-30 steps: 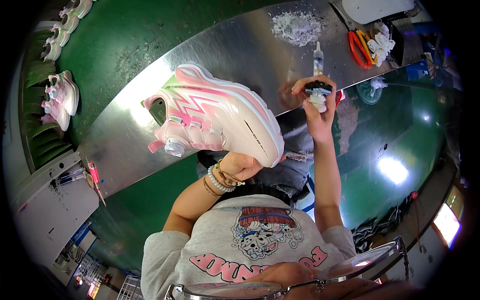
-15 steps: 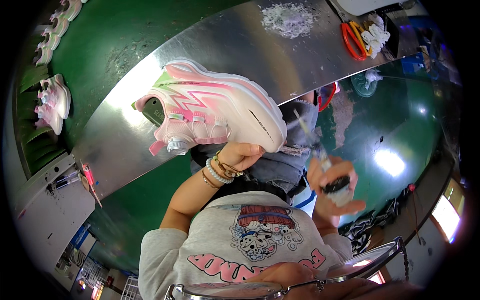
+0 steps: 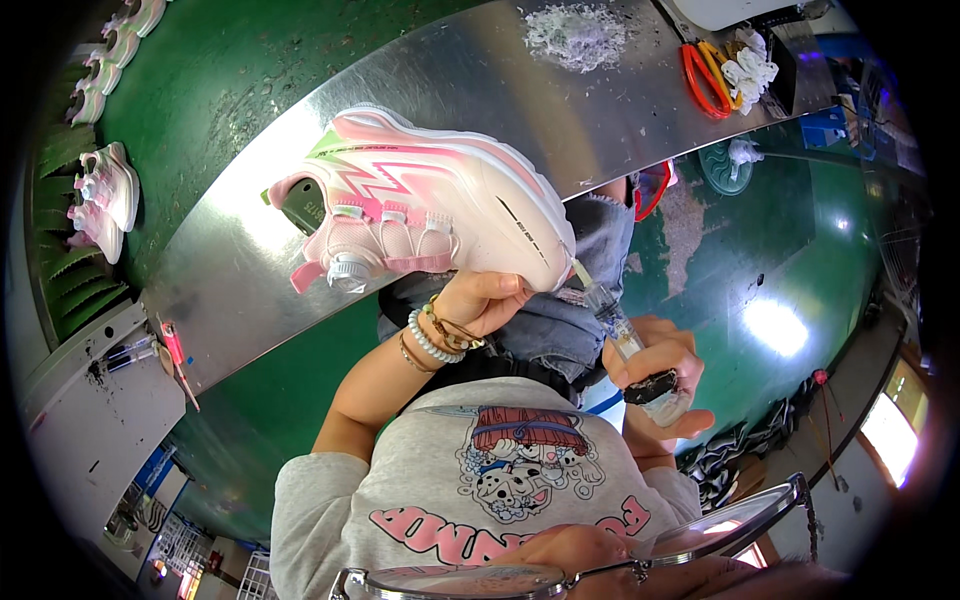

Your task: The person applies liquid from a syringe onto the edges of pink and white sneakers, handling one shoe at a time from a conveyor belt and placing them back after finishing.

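A pink and white sneaker (image 3: 440,195) with a dial lace and a green heel accent lies tilted on its side in the air over the metal bench edge. My left hand (image 3: 487,302) grips it from below near the toe, thumb along the upper; the other fingers are mostly hidden beneath. In my right hand (image 3: 655,365) is a clear syringe (image 3: 612,318) with dark tape round its rear end. Its narrow tip reaches the sneaker's toe, at the seam between upper and sole; whether it touches I cannot tell.
The metal bench (image 3: 420,90) bears white shreds (image 3: 575,37), red-handled scissors (image 3: 706,82) and crumpled white tissue (image 3: 750,68). More sneakers (image 3: 105,200) stand on a green belt (image 3: 70,265) at the left. Pens (image 3: 132,352) lie on a grey surface beside the bench.
My right hand has brought the syringe left, so its tip is now at the sneaker's toe. The sneaker in my left hand has shifted slightly up and left.
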A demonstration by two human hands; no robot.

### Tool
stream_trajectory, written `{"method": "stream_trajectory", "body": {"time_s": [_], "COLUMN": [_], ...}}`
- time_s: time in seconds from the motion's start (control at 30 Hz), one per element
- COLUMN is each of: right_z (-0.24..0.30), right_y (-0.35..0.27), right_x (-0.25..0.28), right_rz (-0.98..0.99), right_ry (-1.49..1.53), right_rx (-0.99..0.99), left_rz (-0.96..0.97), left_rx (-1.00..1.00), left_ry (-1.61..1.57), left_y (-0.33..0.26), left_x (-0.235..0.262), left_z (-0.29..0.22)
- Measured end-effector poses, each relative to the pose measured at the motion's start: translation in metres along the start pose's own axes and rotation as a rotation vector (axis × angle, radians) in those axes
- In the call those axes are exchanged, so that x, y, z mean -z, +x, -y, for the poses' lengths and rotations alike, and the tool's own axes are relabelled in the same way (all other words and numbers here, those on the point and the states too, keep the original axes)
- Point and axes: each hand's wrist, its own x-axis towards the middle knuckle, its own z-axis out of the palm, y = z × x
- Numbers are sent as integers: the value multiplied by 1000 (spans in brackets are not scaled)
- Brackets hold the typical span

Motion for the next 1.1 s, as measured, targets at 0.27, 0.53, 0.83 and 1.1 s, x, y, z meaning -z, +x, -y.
{"method": "stream_trajectory", "body": {"time_s": [0.27,0.53,0.83,1.1], "right_z": [7,6,3,-9], "right_y": [-8,-17,-4,11], "right_x": [-2,-2,-2,-13], "right_rz": [6,-68,-269,-343], "right_ry": [-58,52,49,0], "right_rx": [-47,210,230,99], "left_rz": [-17,-2,-419,-1309], "left_rx": [11,-29,-835,-1423], "left_ry": [5,8,301,426], "left_y": [-4,-7,-24,-244], "left_x": [-9,-27,1,67], "left_z": [-4,-21,-313,-536]}}
